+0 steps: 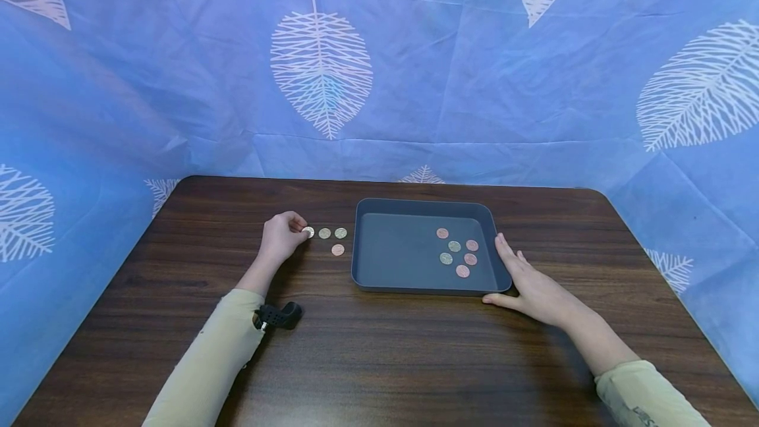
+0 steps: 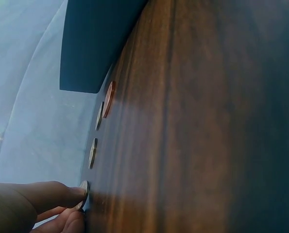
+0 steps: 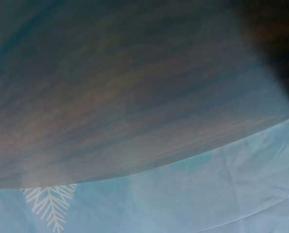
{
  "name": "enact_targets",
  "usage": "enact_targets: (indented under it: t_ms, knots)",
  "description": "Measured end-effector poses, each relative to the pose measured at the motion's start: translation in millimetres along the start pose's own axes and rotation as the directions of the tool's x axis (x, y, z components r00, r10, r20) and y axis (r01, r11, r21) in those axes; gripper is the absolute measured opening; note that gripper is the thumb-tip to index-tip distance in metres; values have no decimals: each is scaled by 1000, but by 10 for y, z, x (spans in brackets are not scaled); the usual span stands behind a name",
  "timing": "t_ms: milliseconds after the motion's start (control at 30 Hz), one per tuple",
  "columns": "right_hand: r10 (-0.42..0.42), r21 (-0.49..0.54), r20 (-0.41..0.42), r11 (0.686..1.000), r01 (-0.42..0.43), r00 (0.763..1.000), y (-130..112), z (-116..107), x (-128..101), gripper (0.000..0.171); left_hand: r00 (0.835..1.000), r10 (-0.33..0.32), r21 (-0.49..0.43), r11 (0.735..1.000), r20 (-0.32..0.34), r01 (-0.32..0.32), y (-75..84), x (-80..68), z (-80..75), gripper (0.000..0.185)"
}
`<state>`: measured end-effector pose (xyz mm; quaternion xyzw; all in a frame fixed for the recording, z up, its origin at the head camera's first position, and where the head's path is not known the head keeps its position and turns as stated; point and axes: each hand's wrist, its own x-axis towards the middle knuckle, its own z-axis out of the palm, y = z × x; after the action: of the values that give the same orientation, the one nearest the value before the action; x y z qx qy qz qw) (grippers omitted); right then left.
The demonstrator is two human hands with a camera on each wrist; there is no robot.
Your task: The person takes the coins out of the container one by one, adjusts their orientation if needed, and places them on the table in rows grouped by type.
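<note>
Coins beside tray; left grip pinches one, right grip flat against tray

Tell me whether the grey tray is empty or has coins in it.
Not empty: the grey tray holds six coins, clustered in its right half. Its left half is bare.
</note>
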<state>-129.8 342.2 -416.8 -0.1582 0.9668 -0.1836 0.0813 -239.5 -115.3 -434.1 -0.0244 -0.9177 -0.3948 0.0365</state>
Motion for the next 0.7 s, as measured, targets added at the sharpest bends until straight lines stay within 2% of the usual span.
enact_targets:
  t_ms: [533,700]
  knots:
    - [-1,-5,-3,1000,1,1000,15,10,-4,113,1000,0,-19,1000,-16,-1,-41,-5,22,14]
    - [-3,-4,-3,1000,3,1000,15,16,2,113,1000,-21,-25,999,-21,21,-50,-5,19,14]
